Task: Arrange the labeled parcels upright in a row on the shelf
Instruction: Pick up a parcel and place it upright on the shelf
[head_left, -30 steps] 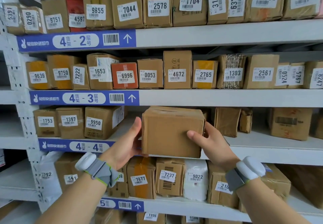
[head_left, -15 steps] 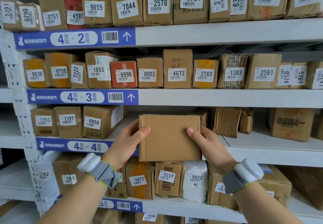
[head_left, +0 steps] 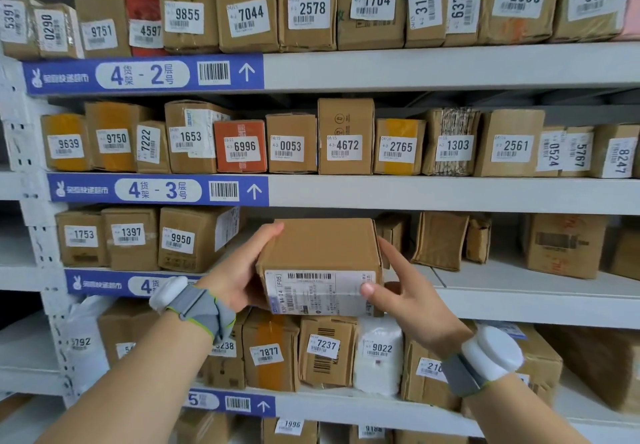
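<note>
I hold a brown cardboard parcel (head_left: 320,253) between both hands in front of the shelf marked 4-4 (head_left: 519,299). A white shipping label on the parcel's lower face points toward me. My left hand (head_left: 239,270) grips the parcel's left side, fingers curled over the top edge. On the right side, my right hand (head_left: 405,293) has its thumb on the label and its fingers against the side. Left of the parcel, labelled boxes 1753 (head_left: 81,237), 1397 (head_left: 130,237) and 9950 (head_left: 188,239) stand in a row on the same shelf.
Unlabelled brown boxes (head_left: 440,239) lean at the back of the 4-4 shelf to the right, with a larger box (head_left: 562,244) further right. Shelves 4-2 (head_left: 450,65) and 4-3 (head_left: 450,194) above carry full rows of labelled boxes. More parcels fill the shelf below.
The parcel has been tipped so its white shipping label now faces me; earlier only plain cardboard showed. Both hands shifted their grip with it, the right thumb now on the label.
</note>
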